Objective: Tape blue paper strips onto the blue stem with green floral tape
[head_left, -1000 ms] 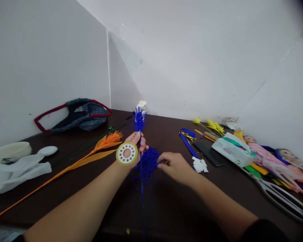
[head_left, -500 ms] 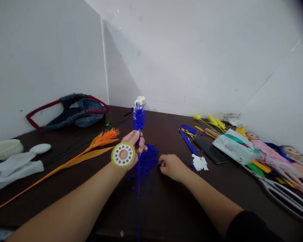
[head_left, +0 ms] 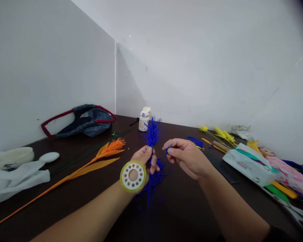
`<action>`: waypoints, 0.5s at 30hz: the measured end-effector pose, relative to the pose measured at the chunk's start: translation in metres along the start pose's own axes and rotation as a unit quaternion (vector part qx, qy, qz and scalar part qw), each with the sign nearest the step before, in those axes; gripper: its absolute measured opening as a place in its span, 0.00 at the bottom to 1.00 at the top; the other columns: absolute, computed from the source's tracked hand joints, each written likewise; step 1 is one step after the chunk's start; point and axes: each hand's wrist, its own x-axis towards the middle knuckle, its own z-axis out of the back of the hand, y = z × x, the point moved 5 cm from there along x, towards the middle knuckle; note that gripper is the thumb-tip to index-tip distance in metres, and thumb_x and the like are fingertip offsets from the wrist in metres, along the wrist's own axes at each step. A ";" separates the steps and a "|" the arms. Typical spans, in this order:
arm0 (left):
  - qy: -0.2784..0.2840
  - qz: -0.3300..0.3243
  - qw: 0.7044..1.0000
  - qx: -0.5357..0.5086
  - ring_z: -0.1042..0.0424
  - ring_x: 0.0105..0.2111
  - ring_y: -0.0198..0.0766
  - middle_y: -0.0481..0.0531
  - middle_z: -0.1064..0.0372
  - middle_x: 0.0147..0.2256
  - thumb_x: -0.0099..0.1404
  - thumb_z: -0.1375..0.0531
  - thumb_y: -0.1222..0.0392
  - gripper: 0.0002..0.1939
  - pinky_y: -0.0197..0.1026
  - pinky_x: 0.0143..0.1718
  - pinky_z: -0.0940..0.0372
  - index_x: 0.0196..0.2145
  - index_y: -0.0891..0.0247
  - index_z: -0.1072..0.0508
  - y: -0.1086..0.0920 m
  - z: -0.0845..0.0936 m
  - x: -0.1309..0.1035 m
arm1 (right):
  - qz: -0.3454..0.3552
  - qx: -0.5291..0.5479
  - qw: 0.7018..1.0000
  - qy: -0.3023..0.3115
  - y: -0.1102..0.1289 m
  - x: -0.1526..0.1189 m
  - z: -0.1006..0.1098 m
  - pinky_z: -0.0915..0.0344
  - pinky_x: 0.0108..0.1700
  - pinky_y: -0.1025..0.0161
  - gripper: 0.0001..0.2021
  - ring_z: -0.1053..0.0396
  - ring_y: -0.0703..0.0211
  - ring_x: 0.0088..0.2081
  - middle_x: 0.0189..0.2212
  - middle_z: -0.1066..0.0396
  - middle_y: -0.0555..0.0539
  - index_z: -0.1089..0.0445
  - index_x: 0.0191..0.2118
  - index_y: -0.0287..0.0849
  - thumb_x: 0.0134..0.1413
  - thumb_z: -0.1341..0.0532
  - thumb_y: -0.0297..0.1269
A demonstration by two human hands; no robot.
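Note:
My left hand pinches the stem of a blue artificial wheat ear, which stands upright with its bristly head above my fingers. A roll of yellowish tape sits around or against my left wrist. Just to the right, my right hand holds a small blue paper piece between thumb and fingertips, apart from the ear. Below both hands lies a pile of blue paper pieces, partly hidden by the left hand and the stem.
An orange wheat stalk, white bowl and denim bag lie left. A white bottle stands behind. To the right are yellow wheat ears, a white packet, a doll and scissors.
My right hand has risen from beside the blue pile, now with a small blue piece in its fingers, and come near the ear. The view has shifted slightly.

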 end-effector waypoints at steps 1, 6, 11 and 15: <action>0.002 0.000 1.000 -0.005 0.45 0.11 0.25 0.41 0.41 0.15 0.62 0.45 0.56 0.09 0.34 0.21 0.38 0.28 0.64 0.37 0.000 0.000 0.000 | 0.017 -0.032 0.999 -0.009 0.005 0.005 0.000 0.43 0.26 0.66 0.04 0.41 0.66 0.24 0.23 0.33 0.52 0.26 0.30 0.44 0.45 0.37 0.31; 0.021 -0.001 1.000 -0.021 0.43 0.11 0.26 0.41 0.40 0.16 0.63 0.45 0.57 0.09 0.34 0.22 0.37 0.28 0.63 0.38 0.003 0.002 0.001 | 0.057 -0.145 0.986 -0.057 0.011 0.020 -0.004 0.39 0.30 0.63 0.04 0.37 0.63 0.28 0.26 0.31 0.51 0.27 0.29 0.45 0.44 0.38 0.30; 0.015 0.004 1.000 -0.023 0.43 0.10 0.26 0.41 0.40 0.15 0.62 0.44 0.55 0.10 0.34 0.22 0.36 0.28 0.63 0.38 0.005 0.005 0.003 | 0.114 -0.213 0.967 -0.077 0.009 0.022 -0.007 0.37 0.35 0.60 0.05 0.35 0.61 0.32 0.28 0.32 0.50 0.27 0.28 0.45 0.45 0.39 0.29; 0.042 0.015 0.999 -0.029 0.41 0.12 0.26 0.42 0.38 0.16 0.61 0.43 0.54 0.11 0.36 0.24 0.35 0.28 0.63 0.38 0.004 0.004 0.004 | 0.125 -0.210 0.967 -0.079 0.007 0.021 -0.009 0.38 0.34 0.60 0.06 0.35 0.61 0.31 0.27 0.35 0.51 0.26 0.28 0.46 0.44 0.38 0.28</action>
